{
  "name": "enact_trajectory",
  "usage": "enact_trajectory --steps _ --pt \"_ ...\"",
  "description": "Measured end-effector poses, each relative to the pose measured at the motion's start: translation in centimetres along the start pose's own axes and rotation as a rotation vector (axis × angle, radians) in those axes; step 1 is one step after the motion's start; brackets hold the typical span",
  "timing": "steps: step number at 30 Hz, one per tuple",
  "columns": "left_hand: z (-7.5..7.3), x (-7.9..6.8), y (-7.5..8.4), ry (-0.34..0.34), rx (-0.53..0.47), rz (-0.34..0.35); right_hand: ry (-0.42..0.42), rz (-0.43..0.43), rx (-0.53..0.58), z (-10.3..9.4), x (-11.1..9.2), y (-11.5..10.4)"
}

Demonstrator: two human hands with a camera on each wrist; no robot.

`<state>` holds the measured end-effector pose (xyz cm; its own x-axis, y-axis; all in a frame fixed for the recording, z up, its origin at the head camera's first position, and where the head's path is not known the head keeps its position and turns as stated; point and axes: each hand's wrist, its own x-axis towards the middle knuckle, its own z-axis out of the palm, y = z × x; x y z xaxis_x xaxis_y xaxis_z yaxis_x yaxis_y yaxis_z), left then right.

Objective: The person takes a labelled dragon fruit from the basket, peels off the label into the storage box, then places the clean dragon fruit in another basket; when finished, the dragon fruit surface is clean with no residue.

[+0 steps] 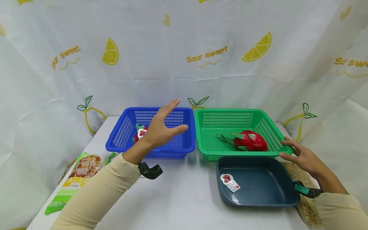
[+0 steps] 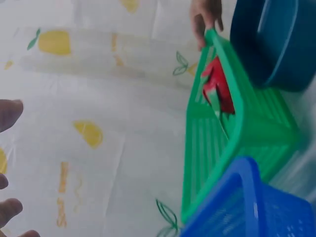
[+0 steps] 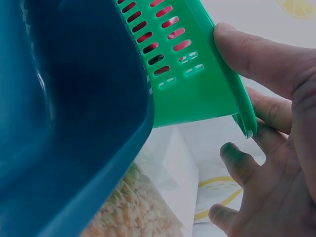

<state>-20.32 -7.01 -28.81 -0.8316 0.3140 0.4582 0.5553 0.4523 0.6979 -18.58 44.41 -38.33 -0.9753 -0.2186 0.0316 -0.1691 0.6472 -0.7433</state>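
Note:
My left hand [image 1: 159, 130] hovers over the blue basket [image 1: 189, 150], thumb and fingers spread, holding nothing. In the left wrist view only its thumb and some fingertips show. Partly hidden behind that hand, a red dragon fruit [image 1: 139, 132] with a white label lies in the blue basket. My right hand [image 1: 306, 158] pinches the near right corner of the green basket [image 1: 201, 147], thumb on the rim and fingers around the outer side, as the right wrist view [image 3: 276, 143] shows. Another red dragon fruit [image 1: 251, 141] with green leafy tips lies inside the green basket.
A dark blue tub [image 1: 258, 188] stands in front of the green basket, with a dragon fruit label [image 1: 230, 182] inside. Under and beside its right side lies a bag of pale brown food [image 1: 306, 210]. A green food packet [image 1: 76, 179] lies left. A printed curtain [image 1: 178, 70] hangs behind.

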Motion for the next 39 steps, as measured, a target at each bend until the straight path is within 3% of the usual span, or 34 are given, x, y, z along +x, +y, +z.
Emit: enact_trajectory --steps 8,16,21,30,34,39 --pt "-3.4 -3.7 -4.0 0.187 0.004 -0.049 0.012 -0.005 -0.011 -0.1 -0.2 0.3" --pt "-5.9 -7.0 -8.0 0.355 0.047 -0.175 0.016 -0.023 -0.041 -0.3 -0.6 0.6" --pt "-6.9 -8.7 -10.5 0.425 0.110 -0.285 0.014 -0.032 -0.044 -0.4 -0.5 0.8" --pt "-7.7 -10.9 -13.8 0.428 0.154 -0.497 0.016 -0.023 -0.018 0.0 -0.1 0.7" --pt "-7.9 -11.6 -15.4 0.393 0.183 -0.558 0.006 -0.011 0.002 0.1 0.0 0.4" --pt "-7.8 -12.4 -16.7 0.343 0.219 -0.601 -0.014 0.024 -0.065 -0.2 0.2 -0.5"
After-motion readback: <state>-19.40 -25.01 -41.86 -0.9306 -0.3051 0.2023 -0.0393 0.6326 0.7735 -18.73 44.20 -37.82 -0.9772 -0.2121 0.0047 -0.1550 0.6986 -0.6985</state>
